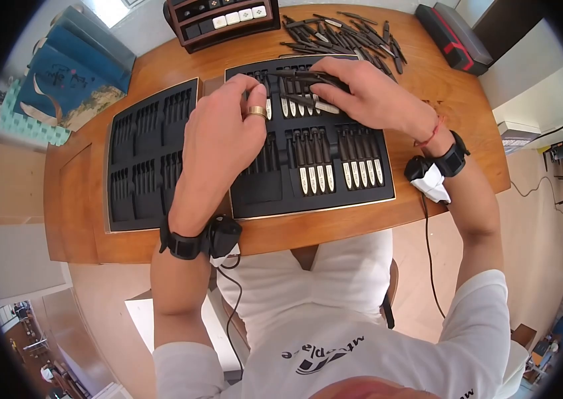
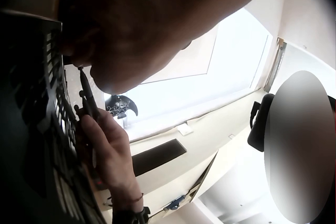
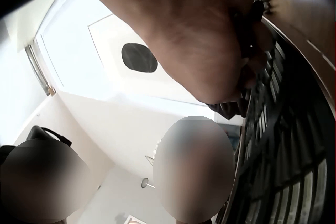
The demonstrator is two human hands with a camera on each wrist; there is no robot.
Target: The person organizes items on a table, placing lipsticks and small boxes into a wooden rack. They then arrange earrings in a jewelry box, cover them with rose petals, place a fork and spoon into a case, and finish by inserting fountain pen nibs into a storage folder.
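Note:
My right hand (image 1: 371, 93) holds several dark pen-like sticks (image 1: 309, 101) over the upper part of the right-hand black tray (image 1: 255, 207). One slim stick (image 2: 88, 95) points up from its thumb and fingers in the left wrist view. My left hand (image 1: 221, 130), a gold ring on one finger, bends its thumb and forefinger close together over the tray's upper left slots. I cannot tell whether its hidden fingertips pinch a stick. Rows of dark sticks with pale printed ends (image 1: 317, 178) lie in the tray's lower slots.
A second black tray (image 1: 142, 209) with slots lies at the left. Loose dark sticks (image 1: 341, 36) are heaped behind the trays. A brown display rack (image 1: 221, 20), a blue bag (image 1: 68, 73) and a dark case with a red band (image 1: 454, 40) stand round the wooden table's edges.

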